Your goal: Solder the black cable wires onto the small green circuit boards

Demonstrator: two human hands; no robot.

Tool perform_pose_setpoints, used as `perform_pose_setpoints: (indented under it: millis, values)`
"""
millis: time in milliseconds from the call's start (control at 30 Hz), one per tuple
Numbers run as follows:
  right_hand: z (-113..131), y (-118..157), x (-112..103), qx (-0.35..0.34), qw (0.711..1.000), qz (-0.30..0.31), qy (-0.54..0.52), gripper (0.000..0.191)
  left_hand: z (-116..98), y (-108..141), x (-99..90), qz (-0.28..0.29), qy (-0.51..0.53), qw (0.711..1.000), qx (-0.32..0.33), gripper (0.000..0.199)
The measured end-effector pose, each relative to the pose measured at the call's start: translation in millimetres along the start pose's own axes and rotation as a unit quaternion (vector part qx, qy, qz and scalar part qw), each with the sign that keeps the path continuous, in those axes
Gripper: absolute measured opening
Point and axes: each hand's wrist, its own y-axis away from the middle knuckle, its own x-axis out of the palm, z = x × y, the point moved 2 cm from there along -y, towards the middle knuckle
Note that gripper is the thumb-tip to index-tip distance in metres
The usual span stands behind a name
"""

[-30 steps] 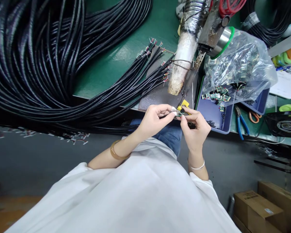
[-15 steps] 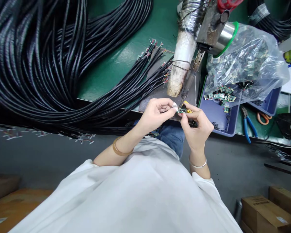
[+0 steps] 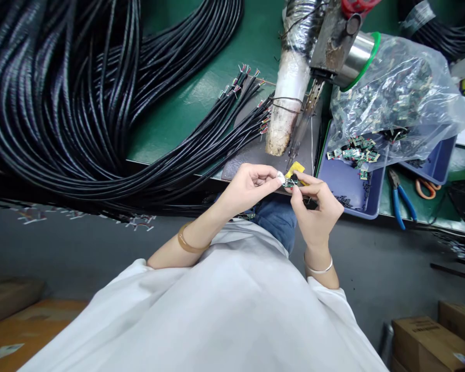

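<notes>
My left hand [image 3: 248, 188] and my right hand [image 3: 318, 209] meet at the front edge of the green bench [image 3: 186, 103]. Between their fingertips they pinch a small green circuit board [image 3: 289, 182]; a cable end seems to run into my left hand, though fingers hide it. A yellow piece [image 3: 295, 169] lies just behind the board. The tip of a fixed soldering iron [image 3: 299, 133] hangs right above my fingers, beside a white wrapped tube [image 3: 285, 111].
A big bundle of black cables [image 3: 62, 98] covers the left of the bench, its stripped ends [image 3: 251, 98] on a dark mat. To the right a blue tray [image 3: 343, 188] holds a plastic bag [image 3: 395, 93] of small boards. Blue-handled pliers [image 3: 401, 199] and cardboard boxes [image 3: 430, 341] are nearby.
Both hands stay together on the small board with only slight finger shifts. The view has drifted a little, so the bench sits slightly differently in frame.
</notes>
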Motion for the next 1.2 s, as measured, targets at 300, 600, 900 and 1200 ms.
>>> perform_pose_setpoints:
  millis: [300,600,900,1200]
  values:
    - [4.0,-7.1,1.4,-0.053,0.998,0.008,0.028,0.013,1.4,-8.3,-5.6,-0.001,0.011,1.000,-0.017,0.015]
    - [2.3,-14.4,6.0,-0.068,0.997,-0.008,0.037,0.014,-5.2,-11.9,-1.6,-0.031,-0.012,0.999,0.011,0.010]
    - [5.8,-10.2,3.2,-0.085,0.995,0.009,0.044,0.015,-3.9,-9.8,-4.7,-0.022,-0.025,0.999,-0.004,0.011]
    - [7.5,-3.2,-11.0,-0.019,0.999,0.044,-0.004,0.010,1.8,-1.1,-1.8,0.024,-0.024,0.999,-0.039,0.016]
